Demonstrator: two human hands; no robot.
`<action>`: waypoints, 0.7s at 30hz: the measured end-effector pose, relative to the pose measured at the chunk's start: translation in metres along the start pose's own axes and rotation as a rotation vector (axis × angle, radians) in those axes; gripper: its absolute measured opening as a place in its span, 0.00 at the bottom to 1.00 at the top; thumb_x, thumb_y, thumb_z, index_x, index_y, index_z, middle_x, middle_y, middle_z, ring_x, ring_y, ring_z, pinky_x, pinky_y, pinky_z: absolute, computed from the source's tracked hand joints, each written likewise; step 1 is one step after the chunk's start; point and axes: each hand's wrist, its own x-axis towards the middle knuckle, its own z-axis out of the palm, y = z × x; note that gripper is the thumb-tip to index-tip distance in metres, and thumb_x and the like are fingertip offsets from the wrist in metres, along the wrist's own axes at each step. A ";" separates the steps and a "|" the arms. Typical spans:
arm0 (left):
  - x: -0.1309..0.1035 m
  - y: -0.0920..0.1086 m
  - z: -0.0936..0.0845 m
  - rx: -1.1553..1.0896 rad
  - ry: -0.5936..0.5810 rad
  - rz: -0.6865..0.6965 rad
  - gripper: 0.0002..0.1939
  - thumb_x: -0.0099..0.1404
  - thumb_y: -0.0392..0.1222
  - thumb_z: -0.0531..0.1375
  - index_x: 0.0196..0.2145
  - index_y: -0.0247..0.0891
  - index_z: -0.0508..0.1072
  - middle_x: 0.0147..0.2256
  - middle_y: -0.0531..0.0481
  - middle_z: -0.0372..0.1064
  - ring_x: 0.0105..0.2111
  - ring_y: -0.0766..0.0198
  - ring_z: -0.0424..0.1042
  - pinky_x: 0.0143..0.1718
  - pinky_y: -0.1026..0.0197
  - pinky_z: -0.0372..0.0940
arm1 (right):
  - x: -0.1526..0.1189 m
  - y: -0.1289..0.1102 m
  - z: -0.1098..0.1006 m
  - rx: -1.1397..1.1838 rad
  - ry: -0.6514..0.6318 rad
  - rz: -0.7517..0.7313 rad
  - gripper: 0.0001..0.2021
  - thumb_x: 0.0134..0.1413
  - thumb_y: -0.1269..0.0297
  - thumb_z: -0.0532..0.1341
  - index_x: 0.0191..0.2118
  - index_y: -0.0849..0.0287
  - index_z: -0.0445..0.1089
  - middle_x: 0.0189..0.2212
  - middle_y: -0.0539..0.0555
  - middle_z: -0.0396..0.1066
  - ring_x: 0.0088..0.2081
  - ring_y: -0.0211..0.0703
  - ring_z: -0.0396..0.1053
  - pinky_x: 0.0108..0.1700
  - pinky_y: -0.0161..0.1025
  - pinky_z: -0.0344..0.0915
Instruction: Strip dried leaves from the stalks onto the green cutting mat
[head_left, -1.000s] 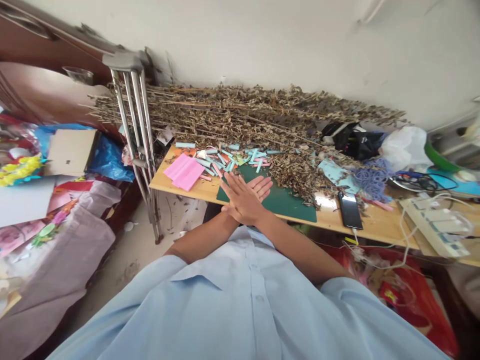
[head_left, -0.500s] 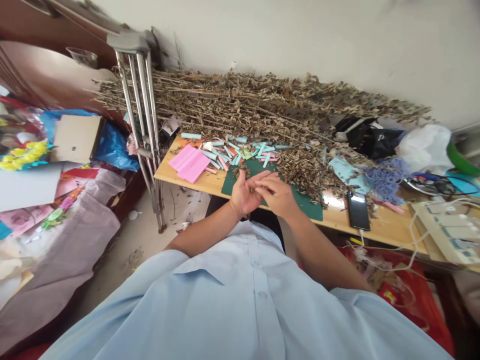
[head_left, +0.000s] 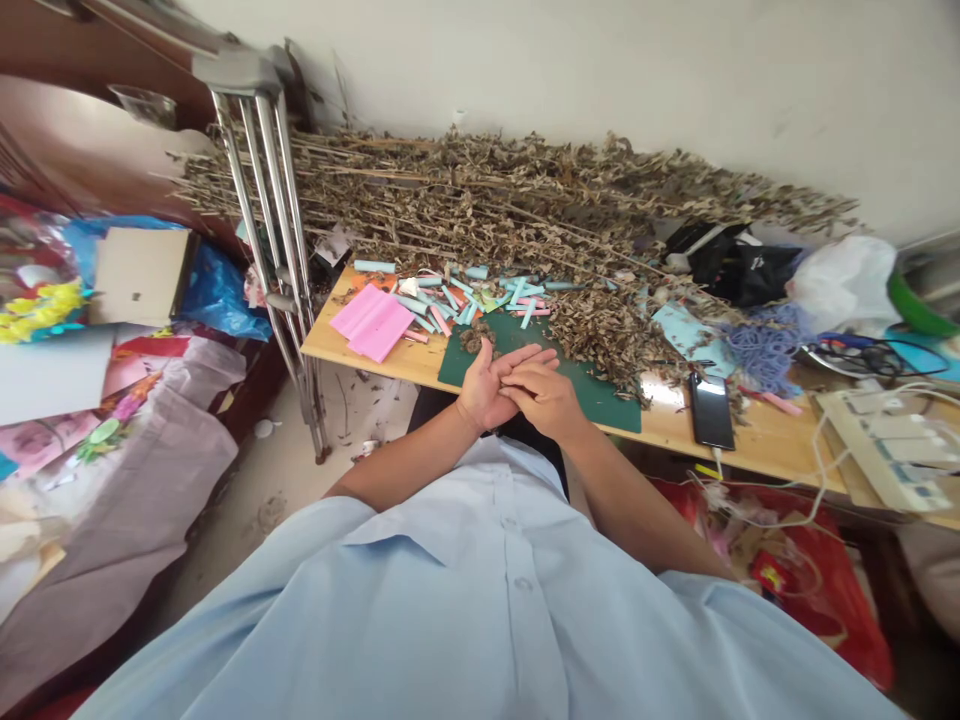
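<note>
While the left hand (head_left: 486, 388) lies wide, palm up, the right hand (head_left: 541, 396) bunches against it, any contents hidden, near dried leaves (head_left: 611, 338).

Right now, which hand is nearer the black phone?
Right. The right hand is left of the phone, apart from it; the left hand is farther left, palm up.

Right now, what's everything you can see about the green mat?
The green mat is dark, flat and thin, perhaps plastic, lying on the wooden table by its front edge. Dried leaves cover part of its right; a small clump sits toward its left. The left hand and right hand hide some; I can't tell if they touch it.
</note>
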 end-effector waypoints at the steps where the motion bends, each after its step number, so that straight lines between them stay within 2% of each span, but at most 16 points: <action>1: 0.000 0.000 -0.001 0.003 -0.002 -0.001 0.44 0.67 0.70 0.45 0.66 0.31 0.60 0.65 0.32 0.59 0.68 0.39 0.51 0.68 0.36 0.47 | 0.000 -0.001 0.001 -0.005 -0.002 -0.001 0.11 0.64 0.58 0.59 0.42 0.51 0.79 0.41 0.53 0.78 0.46 0.48 0.75 0.53 0.49 0.72; 6: 0.004 -0.001 -0.011 0.088 0.014 0.002 0.42 0.68 0.69 0.45 0.60 0.29 0.67 0.61 0.30 0.63 0.65 0.40 0.58 0.65 0.39 0.53 | -0.001 0.000 0.006 0.010 -0.003 -0.005 0.09 0.63 0.59 0.60 0.38 0.53 0.78 0.37 0.54 0.77 0.43 0.47 0.74 0.49 0.46 0.72; 9: 0.006 0.004 -0.023 0.217 0.171 0.091 0.37 0.69 0.67 0.46 0.53 0.30 0.72 0.54 0.30 0.71 0.59 0.42 0.67 0.59 0.43 0.61 | 0.001 0.019 0.003 0.009 0.119 0.082 0.10 0.62 0.57 0.61 0.36 0.54 0.77 0.36 0.54 0.76 0.39 0.46 0.73 0.45 0.45 0.72; 12: 0.004 0.017 -0.036 0.379 0.360 0.260 0.34 0.71 0.65 0.45 0.46 0.31 0.74 0.41 0.34 0.76 0.45 0.49 0.77 0.43 0.52 0.69 | 0.004 0.056 -0.006 -0.085 0.273 0.233 0.12 0.60 0.55 0.61 0.34 0.57 0.77 0.33 0.55 0.75 0.34 0.45 0.71 0.41 0.44 0.70; 14: 0.003 0.028 -0.045 0.472 0.433 0.353 0.30 0.72 0.62 0.46 0.41 0.33 0.74 0.33 0.40 0.76 0.31 0.57 0.77 0.30 0.59 0.66 | 0.007 0.083 -0.011 -0.148 0.309 0.329 0.12 0.58 0.55 0.62 0.33 0.58 0.77 0.32 0.55 0.75 0.32 0.45 0.70 0.40 0.45 0.69; 16: 0.003 0.038 -0.052 0.583 0.476 0.431 0.26 0.71 0.59 0.49 0.38 0.34 0.74 0.28 0.44 0.73 0.24 0.63 0.72 0.23 0.63 0.58 | 0.011 0.105 -0.011 -0.183 0.295 0.367 0.12 0.57 0.56 0.62 0.33 0.59 0.78 0.32 0.56 0.76 0.33 0.47 0.71 0.43 0.46 0.69; 18: 0.005 0.044 -0.059 0.724 0.517 0.490 0.21 0.70 0.56 0.54 0.37 0.35 0.74 0.27 0.47 0.72 0.21 0.67 0.70 0.20 0.65 0.54 | 0.015 0.118 -0.007 -0.197 0.268 0.375 0.12 0.57 0.57 0.62 0.35 0.59 0.79 0.34 0.57 0.77 0.36 0.47 0.72 0.45 0.46 0.68; 21: 0.009 0.048 -0.067 0.893 0.556 0.493 0.18 0.67 0.55 0.59 0.36 0.35 0.74 0.26 0.49 0.71 0.20 0.69 0.67 0.19 0.66 0.51 | 0.023 0.124 0.002 -0.194 0.234 0.388 0.11 0.57 0.59 0.61 0.36 0.58 0.79 0.37 0.57 0.78 0.39 0.47 0.73 0.48 0.45 0.68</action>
